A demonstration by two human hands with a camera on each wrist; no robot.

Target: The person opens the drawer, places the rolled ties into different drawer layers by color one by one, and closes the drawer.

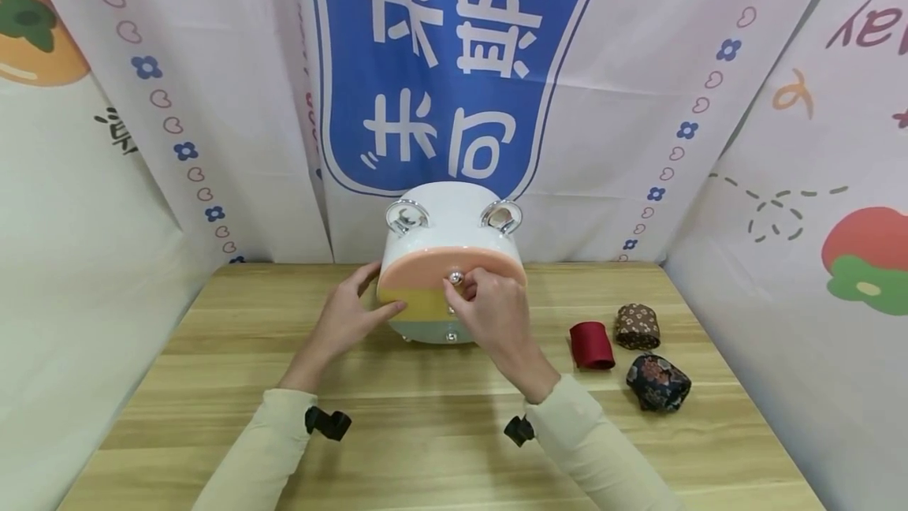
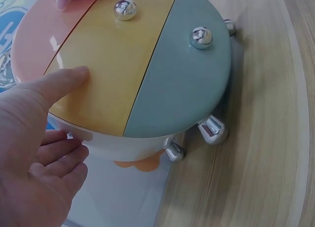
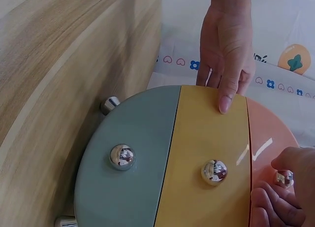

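A rounded white drawer cabinet (image 1: 454,215) stands on short metal feet. Its front has a pink drawer (image 2: 37,37) on top, a yellow drawer (image 3: 206,138) in the middle and a green drawer (image 2: 189,84) at the bottom, all flush. My right hand (image 1: 500,318) pinches the round silver knob (image 1: 455,278) of the pink drawer between thumb and fingers. At the cabinet's left side, my left hand (image 1: 344,322) holds its edge, with the thumb (image 2: 69,81) on the yellow front and the other fingers (image 2: 61,155) at the white side.
On the wooden table (image 1: 440,432), right of the cabinet, lie a red cloth roll (image 1: 592,345), a brown floral roll (image 1: 637,326) and a dark floral roll (image 1: 658,383). A printed curtain (image 1: 603,203) hangs close behind the cabinet. Ring-shaped metal ears (image 1: 407,217) stick up from its top.
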